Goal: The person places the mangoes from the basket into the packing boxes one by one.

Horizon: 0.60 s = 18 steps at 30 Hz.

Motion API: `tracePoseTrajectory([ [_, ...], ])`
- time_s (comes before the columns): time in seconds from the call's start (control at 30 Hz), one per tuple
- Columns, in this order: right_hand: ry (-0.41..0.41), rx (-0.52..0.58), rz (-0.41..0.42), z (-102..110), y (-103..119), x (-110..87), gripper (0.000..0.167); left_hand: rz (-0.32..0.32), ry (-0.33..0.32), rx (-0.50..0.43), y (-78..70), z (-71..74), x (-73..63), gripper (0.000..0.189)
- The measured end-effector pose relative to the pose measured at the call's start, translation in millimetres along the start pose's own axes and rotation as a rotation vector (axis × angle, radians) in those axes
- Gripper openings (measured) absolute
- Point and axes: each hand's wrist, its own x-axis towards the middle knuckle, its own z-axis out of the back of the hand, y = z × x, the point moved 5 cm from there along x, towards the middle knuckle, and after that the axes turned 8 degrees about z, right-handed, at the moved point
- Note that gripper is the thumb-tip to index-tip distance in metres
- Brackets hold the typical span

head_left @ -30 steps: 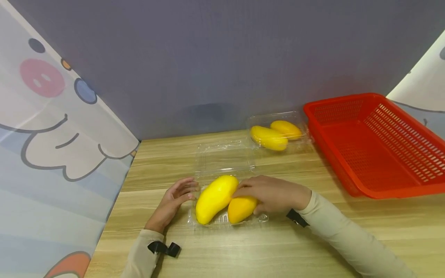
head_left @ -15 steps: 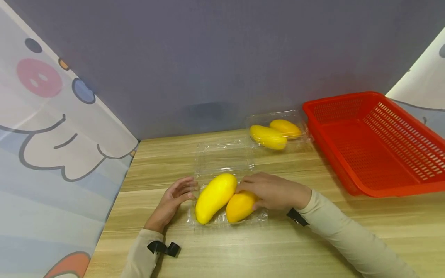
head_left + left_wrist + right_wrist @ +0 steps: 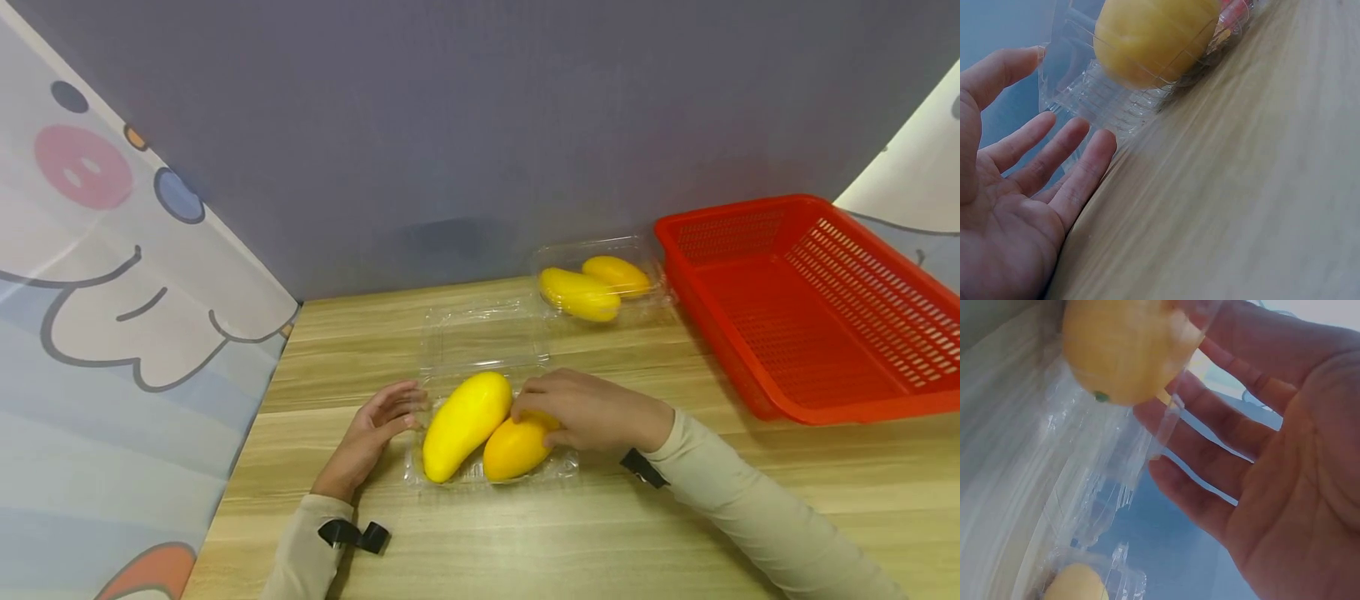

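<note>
In the head view a clear plastic clamshell box (image 3: 567,467) lies open on the table, its lid (image 3: 487,337) folded back flat. Inside it a long yellow mango (image 3: 465,427) leans diagonally on the left, beside a shorter orange-yellow mango (image 3: 513,450). My right hand (image 3: 596,410) reaches over the box's right side, fingers and thumb holding the shorter mango's upper right end; its green stem spot shows in the right wrist view. At the box's left side my left hand (image 3: 371,437) has its fingers spread, with the thumb tip at the clear wall (image 3: 1054,75) in the left wrist view.
Behind and to the right, against the grey wall, a closed clear box (image 3: 641,250) holds two mangoes (image 3: 581,295). A red perforated basket (image 3: 780,408) stands right of it. A cartoon-printed panel (image 3: 247,292) borders the wooden table (image 3: 465,558) on the left.
The shorter mango has shifted slightly left toward the longer one, and more of it shows as the right hand's fingers changed position on it. The left hand has stayed in place.
</note>
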Motion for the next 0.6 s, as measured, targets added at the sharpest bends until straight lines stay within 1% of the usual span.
tracePoseTrajectory([
  [0.1,-0.027,0.018,-0.035,1.5,-4.9,-0.9,0.039,-0.004,0.0,-0.001,0.2,0.1,-0.4,0.052],
  [0.17,-0.066,0.034,-0.087,3.9,-11.0,-2.6,0.034,-0.007,0.001,-0.001,0.2,0.0,-0.5,0.052],
  [0.2,-0.098,0.043,-0.117,5.5,-15.0,-3.7,0.031,-0.009,0.001,0.0,0.1,-0.2,-0.4,0.052],
  [0.3,-0.207,0.052,-0.23,11.1,-29.3,-8.5,0.026,-0.012,0.003,-0.002,-0.2,-0.6,0.0,0.052],
  [0.4,-0.277,0.068,-0.375,13.6,-45.5,-13.5,0.025,-0.013,0.004,-0.01,-0.4,-0.9,0.4,0.052],
  [0.5,-0.285,0.096,-0.51,10.9,-60.0,-17.9,0.027,-0.013,0.003,-0.009,-0.4,-1.1,0.1,0.053],
  [0.53,-0.276,0.11,-0.543,9.0,-63.7,-19.0,0.029,-0.013,0.001,-0.007,-0.3,-1.0,-0.2,0.053],
  [0.6,-0.252,0.134,-0.577,4.3,-69.6,-20.2,0.033,-0.012,-0.002,-0.002,-0.2,-0.9,-0.8,0.053],
])
